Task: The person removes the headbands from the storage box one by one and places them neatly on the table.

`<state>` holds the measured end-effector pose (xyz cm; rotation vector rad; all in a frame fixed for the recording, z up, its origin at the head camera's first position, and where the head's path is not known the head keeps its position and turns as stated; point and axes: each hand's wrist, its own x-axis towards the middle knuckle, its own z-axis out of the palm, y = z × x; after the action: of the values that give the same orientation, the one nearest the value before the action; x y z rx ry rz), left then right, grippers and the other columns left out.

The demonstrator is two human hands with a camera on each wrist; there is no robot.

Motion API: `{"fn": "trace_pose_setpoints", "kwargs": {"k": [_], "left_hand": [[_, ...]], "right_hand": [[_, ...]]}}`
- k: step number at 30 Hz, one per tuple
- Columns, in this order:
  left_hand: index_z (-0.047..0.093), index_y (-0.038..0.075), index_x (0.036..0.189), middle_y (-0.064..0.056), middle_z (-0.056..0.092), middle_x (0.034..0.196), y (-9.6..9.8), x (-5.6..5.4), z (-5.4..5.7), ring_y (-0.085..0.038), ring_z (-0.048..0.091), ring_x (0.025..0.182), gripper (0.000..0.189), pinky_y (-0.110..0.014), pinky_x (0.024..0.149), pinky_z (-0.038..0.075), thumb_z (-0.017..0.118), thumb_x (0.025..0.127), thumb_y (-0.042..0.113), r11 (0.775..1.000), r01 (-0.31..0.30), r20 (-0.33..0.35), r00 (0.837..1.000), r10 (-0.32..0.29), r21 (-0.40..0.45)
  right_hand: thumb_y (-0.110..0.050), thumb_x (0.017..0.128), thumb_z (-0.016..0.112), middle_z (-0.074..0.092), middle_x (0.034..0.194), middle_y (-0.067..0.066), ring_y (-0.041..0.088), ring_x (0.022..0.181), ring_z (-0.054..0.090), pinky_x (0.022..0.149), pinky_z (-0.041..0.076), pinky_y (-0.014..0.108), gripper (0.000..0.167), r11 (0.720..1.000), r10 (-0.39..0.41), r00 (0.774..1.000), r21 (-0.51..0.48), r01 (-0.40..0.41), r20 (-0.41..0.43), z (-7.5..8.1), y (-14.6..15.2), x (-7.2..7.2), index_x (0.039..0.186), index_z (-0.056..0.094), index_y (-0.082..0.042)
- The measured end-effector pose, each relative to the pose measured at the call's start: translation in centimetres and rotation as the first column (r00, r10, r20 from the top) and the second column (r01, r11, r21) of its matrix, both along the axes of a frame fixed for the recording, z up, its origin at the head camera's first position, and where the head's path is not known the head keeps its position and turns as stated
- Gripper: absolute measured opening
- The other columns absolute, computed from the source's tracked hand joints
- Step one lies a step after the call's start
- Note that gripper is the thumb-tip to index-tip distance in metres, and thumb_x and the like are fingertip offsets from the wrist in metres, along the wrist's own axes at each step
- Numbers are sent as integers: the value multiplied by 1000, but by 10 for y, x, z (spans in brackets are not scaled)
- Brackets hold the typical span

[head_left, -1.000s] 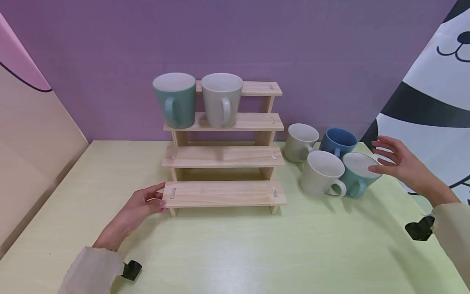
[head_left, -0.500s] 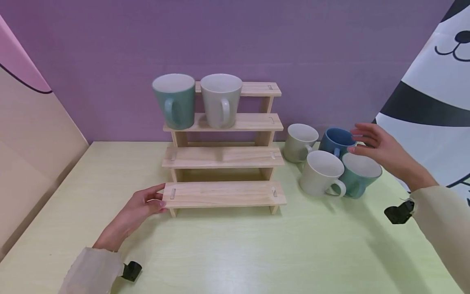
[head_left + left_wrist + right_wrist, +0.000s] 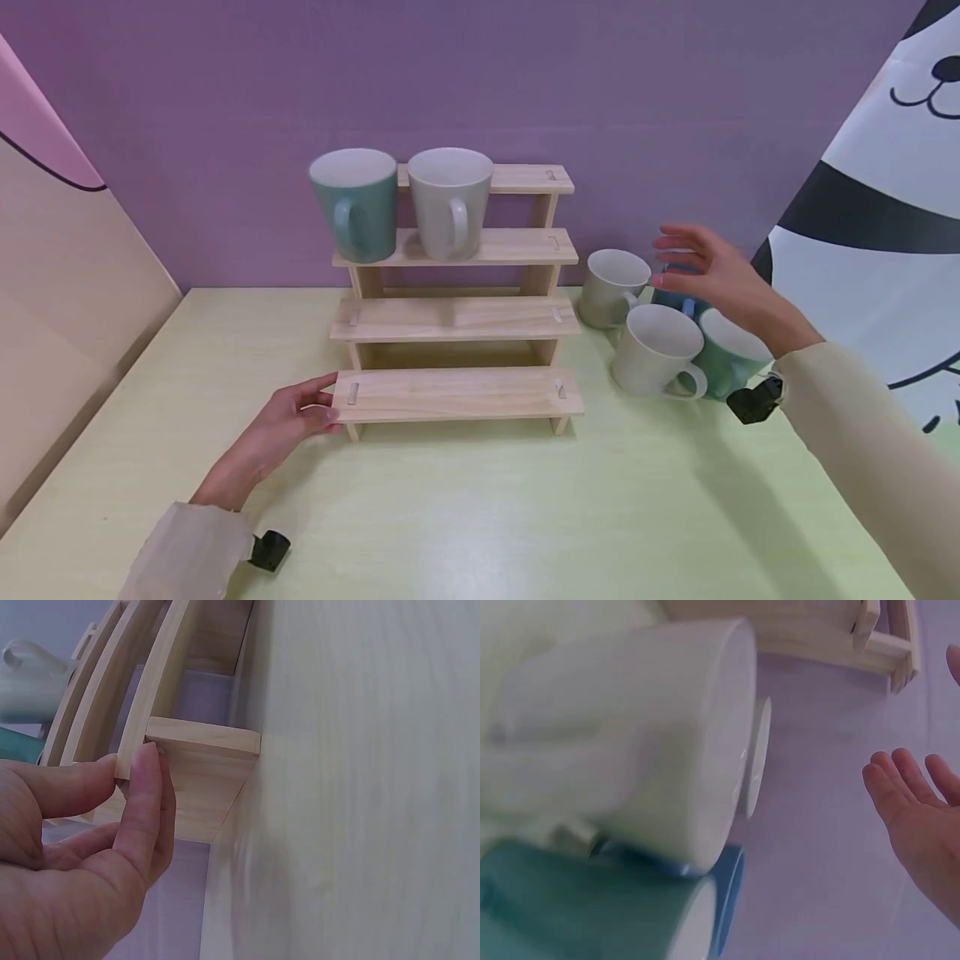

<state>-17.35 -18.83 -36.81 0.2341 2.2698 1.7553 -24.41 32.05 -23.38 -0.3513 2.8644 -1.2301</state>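
Note:
My left hand (image 3: 273, 429) pinches the left end of the lowest board of a wooden stepped shelf (image 3: 457, 396), thumb above and fingers below in the left wrist view. My right hand (image 3: 720, 279) is in the air over the mugs at right, fingers spread and holding nothing. Its fingertips are beside the rim of the rear light grey mug (image 3: 603, 296). Beneath it, a blue mug (image 3: 666, 300) is mostly hidden. In front stand a whitish mug (image 3: 648, 358) with its handle to the right and a teal mug (image 3: 727, 367), partly covered by the wrist.
On the shelf's second-highest board stand a teal mug (image 3: 371, 217) and a light grey mug (image 3: 450, 212), handles facing forward. The shelf stands on a pale table (image 3: 465, 517) before a purple wall (image 3: 637, 83). A panda-patterned panel (image 3: 885, 200) borders the right side.
My right hand has moved left and up, from beside the teal mug on the table to over the blue mug, near the rear grey one. The left hand has stayed on the shelf end.

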Motion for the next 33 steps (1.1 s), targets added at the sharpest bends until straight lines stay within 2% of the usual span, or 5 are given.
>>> {"fn": "trace_pose_setpoints", "kwargs": {"k": [4,8,24,29,33], "left_hand": [[23,-9,146,-27,43,119,0,0,0,-20,56,96,60,-25,83,58,49,93,-6,1000,4,3,1000,-4,2],[23,-9,147,-27,44,119,0,1,1,-20,57,97,60,-25,84,57,48,93,-6,1000,6,3,1000,-6,1],[22,-10,146,-27,43,119,0,2,-1,-21,56,98,59,-24,83,57,47,93,-7,1000,-2,-10,1000,2,5],[23,-10,146,-27,44,119,1,3,-1,-20,57,97,60,-24,83,57,48,92,-7,1000,-4,-10,1000,4,15],[23,-10,146,-27,44,118,2,4,0,-20,57,97,60,-24,83,57,48,92,-7,1000,-9,-5,1000,9,12]], "right_hand": [[-29,92,62,31,151,11,32,136,35,107,38,55,74,1000,3,1000,-16,-3,-9,5,-18,-8,152,20,-21],[-29,91,64,32,151,12,32,136,35,108,35,58,75,999,24,1000,-47,-24,-19,9,-35,-13,151,21,-20],[-25,88,67,37,147,9,27,135,39,111,37,49,73,976,118,992,-178,-125,-46,22,-94,-31,148,26,-15],[-25,88,68,37,147,10,26,134,39,112,36,48,75,969,131,990,-203,-139,-53,24,-112,-39,148,26,-13],[-18,87,68,38,146,12,28,134,40,112,36,46,73,954,158,986,-248,-166,-53,22,-124,-46,147,27,-10]]}}
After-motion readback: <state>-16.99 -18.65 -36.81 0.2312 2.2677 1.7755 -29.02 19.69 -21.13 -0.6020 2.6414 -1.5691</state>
